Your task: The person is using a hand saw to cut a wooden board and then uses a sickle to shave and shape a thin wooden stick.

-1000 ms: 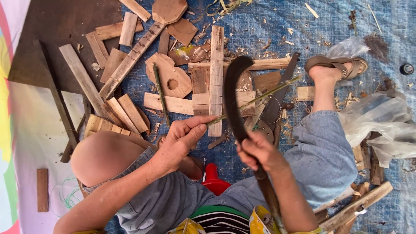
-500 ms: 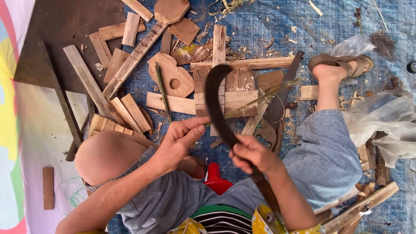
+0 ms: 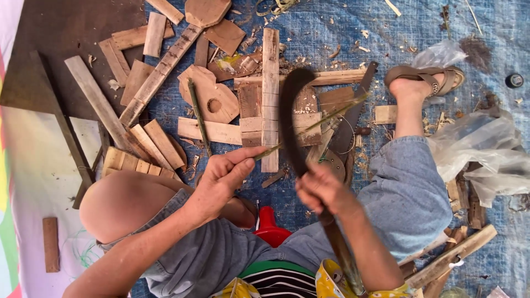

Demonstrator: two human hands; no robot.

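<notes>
Two grips — left hand (image 3: 221, 179) pinching a thin green sliver (image 3: 309, 128), right hand (image 3: 323, 190) wrapped around a curved dark blade (image 3: 288, 118).

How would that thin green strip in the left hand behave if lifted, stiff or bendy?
Probably bendy: the green strip is long and very thin. Likely light, since the left hand pinches one end alone. It may snap or split under the curved blade.
</notes>
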